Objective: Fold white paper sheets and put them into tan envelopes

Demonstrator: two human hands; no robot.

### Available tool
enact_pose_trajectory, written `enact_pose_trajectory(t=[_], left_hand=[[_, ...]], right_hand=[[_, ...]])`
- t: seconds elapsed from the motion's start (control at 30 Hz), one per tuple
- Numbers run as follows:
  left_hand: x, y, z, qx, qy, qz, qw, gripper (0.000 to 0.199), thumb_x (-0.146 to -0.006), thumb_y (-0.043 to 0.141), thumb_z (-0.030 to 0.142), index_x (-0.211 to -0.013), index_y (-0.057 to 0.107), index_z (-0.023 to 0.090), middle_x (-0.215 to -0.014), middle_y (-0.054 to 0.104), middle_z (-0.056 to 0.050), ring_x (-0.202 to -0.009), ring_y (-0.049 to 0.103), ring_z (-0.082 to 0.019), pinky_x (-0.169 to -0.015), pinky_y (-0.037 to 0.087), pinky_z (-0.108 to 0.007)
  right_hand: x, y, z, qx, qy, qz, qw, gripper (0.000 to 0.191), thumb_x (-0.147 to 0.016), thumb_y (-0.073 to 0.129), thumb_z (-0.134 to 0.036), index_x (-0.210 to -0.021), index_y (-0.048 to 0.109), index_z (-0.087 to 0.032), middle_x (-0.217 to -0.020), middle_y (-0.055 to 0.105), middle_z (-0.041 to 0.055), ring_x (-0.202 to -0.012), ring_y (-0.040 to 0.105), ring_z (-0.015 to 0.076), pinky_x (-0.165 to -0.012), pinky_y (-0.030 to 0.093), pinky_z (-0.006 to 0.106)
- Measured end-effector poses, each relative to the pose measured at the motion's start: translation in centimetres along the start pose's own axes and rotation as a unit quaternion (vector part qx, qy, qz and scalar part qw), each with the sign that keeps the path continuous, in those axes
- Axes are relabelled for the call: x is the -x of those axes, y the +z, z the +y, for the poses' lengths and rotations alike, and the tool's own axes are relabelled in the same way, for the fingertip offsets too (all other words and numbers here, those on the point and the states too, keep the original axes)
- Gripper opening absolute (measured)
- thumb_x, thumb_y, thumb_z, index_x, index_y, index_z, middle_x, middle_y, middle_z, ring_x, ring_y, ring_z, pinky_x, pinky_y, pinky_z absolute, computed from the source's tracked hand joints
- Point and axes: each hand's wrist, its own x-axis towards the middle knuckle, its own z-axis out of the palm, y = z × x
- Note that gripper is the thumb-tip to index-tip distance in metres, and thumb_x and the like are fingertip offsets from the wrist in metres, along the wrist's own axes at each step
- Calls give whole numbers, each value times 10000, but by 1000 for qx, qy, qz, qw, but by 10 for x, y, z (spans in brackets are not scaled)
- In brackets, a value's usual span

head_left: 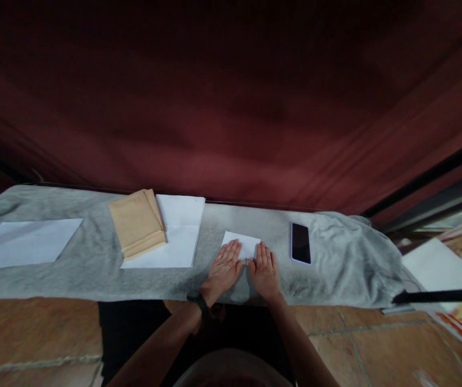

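A small folded sheet of white paper [248, 245] lies flat on the grey cloth in front of me. My left hand [225, 264] presses on its left side, fingers stretched out and flat. On its right side rests my right hand [265, 270], also flat with fingers extended. The two thumbs come close together at the paper's near edge. Parts of the paper are hidden beneath both hands. A dark watch [199, 301] is on my left wrist.
Brown envelopes [134, 217] overlap a stack of white sheets [180, 236] on the left. Farther left lies more white paper [25, 242]. A phone [300, 243] sits right of my hands on the grey cloth [344, 258]. A dark red panel [231, 134] rises behind.
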Motion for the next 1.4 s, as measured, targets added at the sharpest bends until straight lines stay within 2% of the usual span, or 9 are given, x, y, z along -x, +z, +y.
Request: enact_pose_trajectory(t=[0.2,0.4,0.47,0.63,0.8,0.87,1.03,1.23,1.4], left_hand=[[5,-14,-26,11,-81,-2,997,556,-1023,351,277,-1526,408,47,-1602,408,-176,-1512,346,-270,-1248,282,-458],[-15,-29,-17,129,-219,-4,967,549,-917,436,114,-1460,491,53,-1470,571,-187,-1393,509,-269,-1186,366,-393],[-26,-33,-16,221,-275,10,936,554,-874,471,83,-1425,522,66,-1415,611,-193,-1351,543,-273,-1172,371,-401],[-47,-35,-21,443,-395,73,801,630,-721,628,63,-1345,573,136,-1179,709,-138,-1153,650,-275,-1049,462,-410],[-50,-39,-10,525,-384,87,755,601,-736,705,182,-1325,587,160,-933,725,-61,-839,701,-215,-769,551,-329],[-49,-46,-4,571,-364,90,730,520,-805,687,305,-1303,609,175,-1003,727,-77,-877,703,-206,-752,555,-308],[-42,-54,2,662,-372,96,644,554,-877,660,459,-1370,552,231,-1232,676,-100,-1042,685,-200,-775,561,-277],[-39,-31,-1,588,-380,53,712,807,-810,622,114,-1552,321,215,-971,741,-35,-851,720,-186,-768,588,-305],[-50,-23,-25,462,-349,41,814,797,-750,528,-3,-1521,408,164,-1186,721,-99,-1052,705,-228,-964,572,-391]], right_hand=[[1,0,-1,-15,6,4,1000,597,-1066,383,-372,-1563,349,-42,-1554,455,238,-1458,411,321,-1188,317,516],[-2,-8,-7,-29,-2,14,999,550,-1057,392,-316,-1539,392,-53,-1590,415,209,-1483,371,322,-1199,314,535],[-2,-11,-14,-46,-38,0,998,525,-1046,385,-271,-1537,409,-86,-1596,421,172,-1489,367,301,-1206,314,526],[0,-13,-35,-86,-76,-44,992,553,-1020,451,-315,-1529,433,-101,-1567,469,161,-1461,420,283,-1207,334,484],[-9,-22,-44,-191,-7,-49,980,530,-971,513,-274,-1478,510,-119,-1544,498,169,-1422,468,297,-1193,348,503],[-20,-28,-43,-321,57,-32,945,454,-978,499,-283,-1409,589,-173,-1483,572,141,-1369,525,272,-1171,379,470],[-50,-33,-40,-587,236,32,774,465,-986,460,-572,-1107,700,-192,-1054,770,93,-980,715,246,-879,568,381],[-47,-8,-36,-580,270,50,767,510,-976,389,-598,-1153,636,-188,-1003,752,108,-876,732,230,-718,591,326],[-27,2,-5,-513,287,59,807,496,-967,388,-419,-1375,510,-163,-978,710,93,-756,679,206,-640,563,325]])
